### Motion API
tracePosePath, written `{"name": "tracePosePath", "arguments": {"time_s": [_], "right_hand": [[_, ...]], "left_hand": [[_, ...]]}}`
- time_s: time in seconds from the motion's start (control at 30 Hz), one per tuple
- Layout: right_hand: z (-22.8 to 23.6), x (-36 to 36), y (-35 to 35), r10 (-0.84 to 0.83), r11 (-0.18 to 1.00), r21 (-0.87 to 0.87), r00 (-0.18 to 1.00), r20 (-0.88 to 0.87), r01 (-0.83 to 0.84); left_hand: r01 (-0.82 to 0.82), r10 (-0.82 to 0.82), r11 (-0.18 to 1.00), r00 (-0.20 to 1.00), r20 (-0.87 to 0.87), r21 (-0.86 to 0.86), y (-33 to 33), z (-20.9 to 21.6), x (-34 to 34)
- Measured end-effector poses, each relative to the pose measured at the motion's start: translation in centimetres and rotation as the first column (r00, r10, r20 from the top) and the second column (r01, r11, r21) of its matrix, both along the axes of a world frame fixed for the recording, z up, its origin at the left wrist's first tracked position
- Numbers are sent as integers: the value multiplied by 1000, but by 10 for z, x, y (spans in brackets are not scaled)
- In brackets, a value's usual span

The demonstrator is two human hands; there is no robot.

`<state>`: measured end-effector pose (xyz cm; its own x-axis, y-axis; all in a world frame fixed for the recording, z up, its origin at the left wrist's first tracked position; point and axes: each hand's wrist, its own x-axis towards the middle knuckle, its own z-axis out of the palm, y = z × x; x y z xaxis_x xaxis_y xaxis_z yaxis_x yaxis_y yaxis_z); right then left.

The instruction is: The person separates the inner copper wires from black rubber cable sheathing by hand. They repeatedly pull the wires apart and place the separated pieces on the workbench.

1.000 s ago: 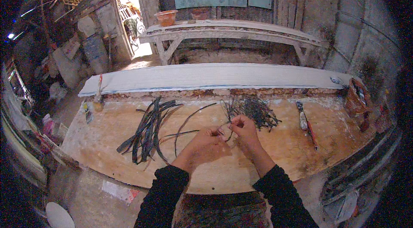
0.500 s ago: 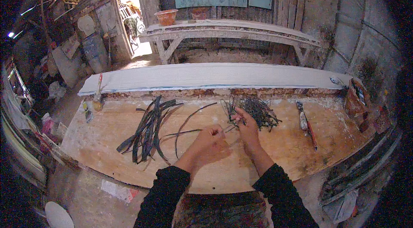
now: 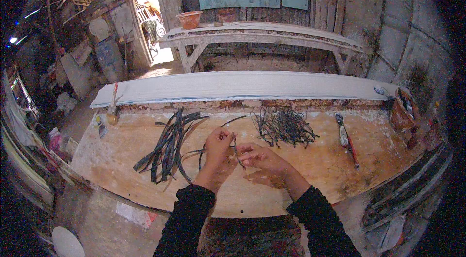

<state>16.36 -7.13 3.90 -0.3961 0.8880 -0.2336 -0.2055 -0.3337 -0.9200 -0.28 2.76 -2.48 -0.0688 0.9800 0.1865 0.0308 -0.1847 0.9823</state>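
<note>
In the head view, the left hand and right hand meet above the middle of the wooden surface. The left fingers pinch a thin dark strip near its upper end; the right fingers are bent at its lower part, but whether they close on it I cannot tell. A bundle of dark bands lies toward the surface's left edge, a tangled dark heap near its far edge, right of centre, and a brush toward its right edge.
</note>
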Motion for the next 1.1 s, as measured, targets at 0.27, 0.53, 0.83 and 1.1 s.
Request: {"name": "tracePosePath", "arguments": {"time_s": [0.27, 0.53, 0.83, 1.1], "right_hand": [[-28, 12, 23, -71, 935, 354, 964, 258, -26], [-26, 8, 19, -124, 943, 329, 966, 228, 43], [-41, 14, 30, -325, 839, 502, 933, 156, 208], [-64, 22, 50, -649, 658, 615, 742, 169, 435]], "left_hand": [[109, -104, 994, 981, 162, -23, -2, -10, 12], [48, -30, 997, 968, -250, 67, -15, 7, 10], [294, -293, 956, 955, 55, -19, -10, -6, 15], [736, -724, 670, 677, 132, -97, -46, 12, 26]]}}
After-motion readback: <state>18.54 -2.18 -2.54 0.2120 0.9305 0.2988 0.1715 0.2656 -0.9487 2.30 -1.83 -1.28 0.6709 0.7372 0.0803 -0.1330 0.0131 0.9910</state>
